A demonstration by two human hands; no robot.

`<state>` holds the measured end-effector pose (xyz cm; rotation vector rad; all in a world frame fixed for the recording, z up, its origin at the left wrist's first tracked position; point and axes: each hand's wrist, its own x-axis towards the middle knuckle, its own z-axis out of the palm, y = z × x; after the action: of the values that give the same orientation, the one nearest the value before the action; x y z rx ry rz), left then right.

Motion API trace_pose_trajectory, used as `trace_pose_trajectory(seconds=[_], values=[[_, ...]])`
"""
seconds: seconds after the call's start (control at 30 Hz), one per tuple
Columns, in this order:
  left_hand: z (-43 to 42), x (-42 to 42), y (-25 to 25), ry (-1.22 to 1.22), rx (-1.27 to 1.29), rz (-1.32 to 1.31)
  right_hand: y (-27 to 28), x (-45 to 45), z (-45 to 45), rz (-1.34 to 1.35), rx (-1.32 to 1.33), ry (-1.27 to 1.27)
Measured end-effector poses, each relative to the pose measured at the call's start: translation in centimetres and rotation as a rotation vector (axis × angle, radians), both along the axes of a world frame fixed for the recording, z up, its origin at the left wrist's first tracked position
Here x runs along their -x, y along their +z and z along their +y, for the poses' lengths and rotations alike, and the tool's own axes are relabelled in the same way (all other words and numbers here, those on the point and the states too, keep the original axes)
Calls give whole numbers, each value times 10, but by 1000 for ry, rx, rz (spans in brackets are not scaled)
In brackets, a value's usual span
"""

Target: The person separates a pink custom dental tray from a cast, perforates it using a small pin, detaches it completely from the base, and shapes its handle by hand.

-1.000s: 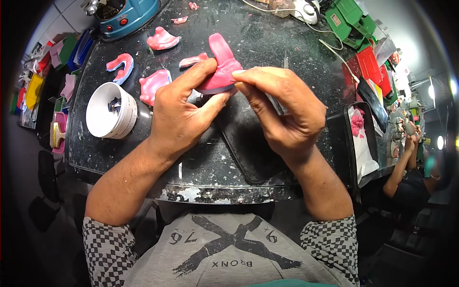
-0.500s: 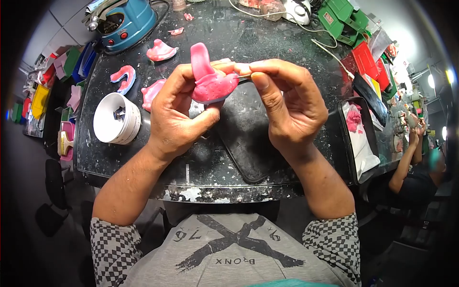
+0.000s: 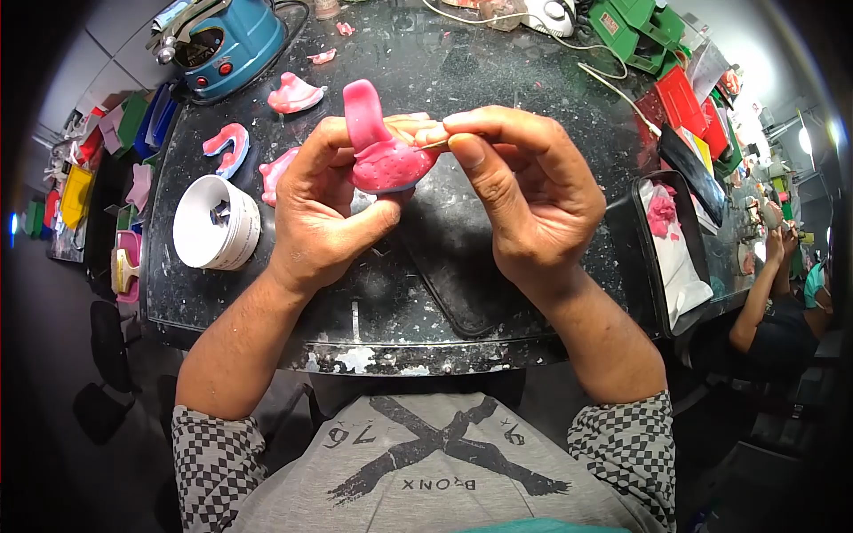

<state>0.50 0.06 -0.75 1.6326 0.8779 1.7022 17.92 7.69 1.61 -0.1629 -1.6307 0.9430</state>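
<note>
My left hand (image 3: 315, 209) is closed round a pink dental impression tray (image 3: 389, 166), thumb under its lower edge and fingers behind. Small holes dot the tray's pink surface, its broad handle points up, and a bluish rim shows below. Between the thumb and forefinger of my right hand (image 3: 542, 191) is pinched a thin metal tool (image 3: 437, 144), whose tip meets the tray's upper right side. What kind of tool it is cannot be made out. Both hands are raised above the black worktable (image 3: 400, 311).
To the left stand a white tub (image 3: 197, 233) with metal pieces and several pink-and-blue moulded pieces (image 3: 233, 149). A blue machine (image 3: 233, 53) is at the back left. On the right, a black tray (image 3: 656, 266) holds white paper and pink scraps. A co-worker (image 3: 782, 306) sits at far right.
The thin tool now crosses farther left over the tray's upper right side, with my right fingertips closer to it. My left hand keeps its hold; the view has shifted slightly.
</note>
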Motion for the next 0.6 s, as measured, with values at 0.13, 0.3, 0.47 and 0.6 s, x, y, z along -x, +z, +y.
trace_pose_trajectory(seconds=[0.13,0.3,0.47,0.6], values=[[1,3,-2,-23,-28,25,-1,-1,0,-2,-15,19],[1,2,-4,-25,-20,-13,-1,-1,1,-16,-20,11],[0,0,-3,7,16,-3,-3,-2,3,-79,-83,-25],[3,2,-5,-42,-21,-16,-3,2,-1,30,1,19]])
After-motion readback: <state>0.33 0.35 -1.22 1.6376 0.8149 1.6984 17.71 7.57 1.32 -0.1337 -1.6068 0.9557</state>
